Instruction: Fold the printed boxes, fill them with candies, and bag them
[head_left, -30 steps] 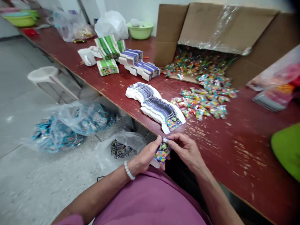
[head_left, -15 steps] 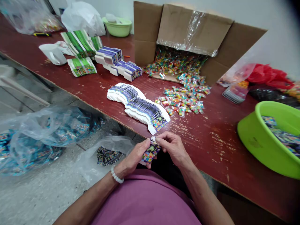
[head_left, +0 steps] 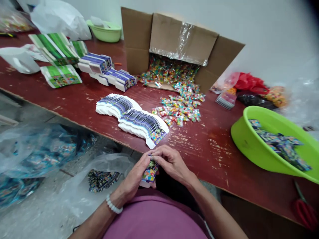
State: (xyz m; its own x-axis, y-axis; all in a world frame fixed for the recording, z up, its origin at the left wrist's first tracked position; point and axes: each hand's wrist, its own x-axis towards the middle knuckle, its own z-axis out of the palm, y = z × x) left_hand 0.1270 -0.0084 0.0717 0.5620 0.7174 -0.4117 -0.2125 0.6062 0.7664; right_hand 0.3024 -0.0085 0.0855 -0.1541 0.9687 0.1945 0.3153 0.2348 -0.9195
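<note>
My left hand (head_left: 134,176) is wrapped round a small printed box (head_left: 150,172) with a purple and green design, held low at the table's front edge. The fingers of my right hand (head_left: 170,162) are pinched on the box's top end; the fingertips partly hide it. Just beyond my hands, a fanned row of flat printed boxes (head_left: 142,123) lies on the table. Behind that row is a pile of small wrapped candies (head_left: 178,108), which spills from an open cardboard box (head_left: 183,36).
A green basin (head_left: 259,152) with filled-looking packets stands at the right, red-handled scissors (head_left: 305,212) near it. Bundled purple boxes (head_left: 121,79), green bundles (head_left: 61,77) and a white mug (head_left: 22,61) are at the left. Plastic bags (head_left: 74,186) lie below the table's edge.
The view has shifted to the right, bringing the scissors into sight. My right fingers have closed over the box's top end, and its white flap is no longer visible.
</note>
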